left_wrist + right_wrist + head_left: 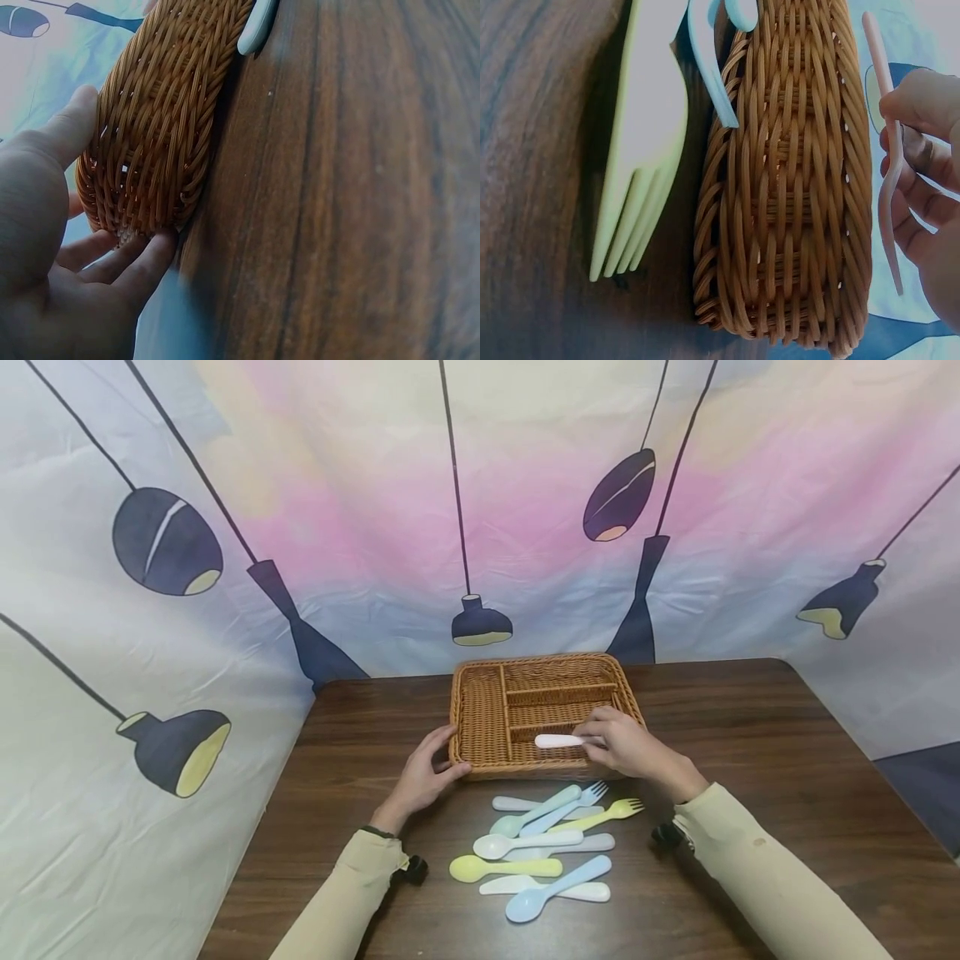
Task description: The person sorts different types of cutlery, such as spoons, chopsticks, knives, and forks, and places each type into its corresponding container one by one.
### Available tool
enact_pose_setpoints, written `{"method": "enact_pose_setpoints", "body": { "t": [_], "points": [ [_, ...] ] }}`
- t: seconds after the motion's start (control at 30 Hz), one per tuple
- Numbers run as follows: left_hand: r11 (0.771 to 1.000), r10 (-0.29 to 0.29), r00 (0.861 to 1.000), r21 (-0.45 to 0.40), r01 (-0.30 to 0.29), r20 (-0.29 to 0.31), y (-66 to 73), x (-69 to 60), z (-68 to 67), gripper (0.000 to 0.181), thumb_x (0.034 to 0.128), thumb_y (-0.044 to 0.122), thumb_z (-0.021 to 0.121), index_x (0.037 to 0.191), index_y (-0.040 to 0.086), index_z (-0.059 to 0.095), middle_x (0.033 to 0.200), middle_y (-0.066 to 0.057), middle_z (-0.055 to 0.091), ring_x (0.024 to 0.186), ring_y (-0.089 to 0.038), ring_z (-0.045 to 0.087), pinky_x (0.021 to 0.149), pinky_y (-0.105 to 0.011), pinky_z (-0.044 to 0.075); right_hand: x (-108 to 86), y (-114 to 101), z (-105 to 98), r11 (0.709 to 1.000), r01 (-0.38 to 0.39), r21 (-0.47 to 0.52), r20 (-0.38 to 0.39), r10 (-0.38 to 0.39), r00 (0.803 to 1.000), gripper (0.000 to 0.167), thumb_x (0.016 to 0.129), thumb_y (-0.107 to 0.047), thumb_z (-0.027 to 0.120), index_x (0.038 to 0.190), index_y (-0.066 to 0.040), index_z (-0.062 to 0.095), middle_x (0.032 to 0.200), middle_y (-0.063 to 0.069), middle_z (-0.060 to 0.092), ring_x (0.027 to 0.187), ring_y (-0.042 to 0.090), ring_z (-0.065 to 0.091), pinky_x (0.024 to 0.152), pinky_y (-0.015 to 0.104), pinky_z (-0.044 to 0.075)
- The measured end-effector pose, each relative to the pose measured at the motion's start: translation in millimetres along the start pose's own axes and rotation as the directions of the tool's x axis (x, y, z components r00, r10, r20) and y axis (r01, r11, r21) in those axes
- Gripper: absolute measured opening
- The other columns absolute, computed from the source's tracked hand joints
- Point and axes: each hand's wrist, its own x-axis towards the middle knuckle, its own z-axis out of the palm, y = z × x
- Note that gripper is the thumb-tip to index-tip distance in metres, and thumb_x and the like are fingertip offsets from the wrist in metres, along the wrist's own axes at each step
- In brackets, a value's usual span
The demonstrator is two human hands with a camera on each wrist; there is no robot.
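Note:
A brown woven cutlery basket (528,770) with several compartments stands at the back of the table. My left hand (423,777) grips its front left corner; in the left wrist view the thumb lies by the rim and fingertips touch the wicker wall (154,127). Over the basket's front right part, my right hand (633,746) pinches a pale pink utensil (557,741) by its middle, its handle pointing left. The right wrist view shows this utensil (886,217) edge-on above the rim, so whether it is a fork or spoon is unclear.
In front of the basket lies a loose pile of pastel cutlery: a yellow fork (622,810), a blue fork (555,817), a yellow spoon (470,868), a blue spoon (527,906), a white knife (510,884) and others. A printed cloth (390,527) hangs behind the wooden table (720,727).

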Motion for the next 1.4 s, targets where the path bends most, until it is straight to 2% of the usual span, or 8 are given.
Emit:
{"method": "enact_pose_setpoints", "body": {
  "t": [0.13,0.27,0.37,0.5,0.63,0.9,1.1,1.4],
  "points": [
    [1.0,0.0,1.0,-0.009,0.0,-0.006,0.7,0.5,0.7,0.074,0.0838,0.017,0.077,0.147,0.002,0.041,0.151,-0.019,0.035,0.131,-0.038,0.047,0.098,-0.043,0.055,-1.2,3.0,1.5,1.0,-0.014,-0.003,-0.011,0.014,1.0,0.018,0.085,-0.008,0.069,0.102,-0.008,0.075,0.096,0.003,0.066,0.087,0.016,0.058,0.07,0.034,0.055],
    [1.0,0.008,1.0,-0.01,-0.008,-0.006,5.0,0.0,1.7,0.073,0.0844,0.011,0.076,0.146,-0.001,0.04,0.151,-0.024,0.034,0.132,-0.043,0.045,0.098,-0.05,0.053,-2.4,4.0,2.4,0.999,-0.046,-0.003,-0.02,0.046,0.999,0.025,0.086,-0.013,0.072,0.11,-0.005,0.073,0.102,0.008,0.065,0.093,0.021,0.059,0.073,0.039,0.056],
    [1.0,0.017,1.0,-0.014,-0.017,0.005,17.9,-2.8,-0.1,0.071,0.0858,0.009,0.074,0.146,-0.005,0.038,0.15,-0.029,0.033,0.132,-0.045,0.043,0.099,-0.053,0.052,-3.6,2.6,1.0,0.997,-0.071,0.01,-0.024,0.071,0.997,0.032,0.084,-0.015,0.075,0.114,-0.004,0.071,0.105,0.01,0.064,0.097,0.024,0.059,0.076,0.043,0.057],
    [1.0,0.021,1.0,-0.01,-0.021,0.013,37.2,-7.7,-5.1,0.068,0.0865,0.007,0.074,0.144,-0.007,0.04,0.148,-0.031,0.034,0.133,-0.046,0.042,0.099,-0.053,0.051,-4.8,-0.1,-1.4,0.996,-0.09,0.03,-0.013,0.09,0.996,0.033,0.085,-0.016,0.075,0.116,-0.006,0.07,0.109,0.011,0.063,0.101,0.027,0.06,0.08,0.046,0.057],
    [1.0,0.02,1.0,0.002,-0.02,0.009,43.8,-10.1,-7.2,0.067,0.0862,0.007,0.074,0.143,-0.008,0.041,0.147,-0.031,0.035,0.132,-0.046,0.042,0.098,-0.052,0.052,-6.1,-2.2,-2.6,0.994,-0.105,0.03,0.006,0.105,0.995,0.034,0.087,-0.018,0.073,0.118,-0.006,0.069,0.115,0.012,0.063,0.105,0.028,0.06,0.085,0.049,0.057],
    [1.0,0.009,1.0,-0.014,-0.008,0.019,42.2,-9.7,-7.4,0.069,0.0861,0.008,0.074,0.144,-0.007,0.04,0.149,-0.03,0.034,0.131,-0.044,0.045,0.099,-0.049,0.052,-10.8,-3.7,-3.9,0.995,-0.086,0.047,-0.017,0.087,0.996,0.034,0.087,-0.018,0.072,0.119,-0.005,0.068,0.116,0.012,0.064,0.106,0.028,0.061,0.085,0.048,0.057],
    [1.0,0.015,1.0,-0.014,-0.015,0.021,42.0,-9.7,-7.6,0.07,0.086,0.009,0.074,0.144,-0.008,0.039,0.148,-0.03,0.035,0.131,-0.044,0.044,0.098,-0.05,0.053,-19.7,-5.3,-6.9,0.991,-0.119,0.066,0.0,0.119,0.993,0.036,0.089,-0.023,0.071,0.12,-0.006,0.068,0.12,0.011,0.064,0.111,0.029,0.06,0.09,0.051,0.055],
    [1.0,0.015,1.0,-0.015,-0.014,0.014,41.2,-8.7,-8.1,0.071,0.0858,0.01,0.075,0.144,-0.008,0.039,0.148,-0.031,0.034,0.13,-0.046,0.046,0.098,-0.053,0.052,-30.0,-11.0,-12.8,0.993,-0.106,0.043,0.012,0.105,0.994,0.037,0.087,-0.024,0.074,0.118,-0.006,0.068,0.119,0.011,0.065,0.111,0.029,0.061,0.09,0.049,0.056]
  ]
}}
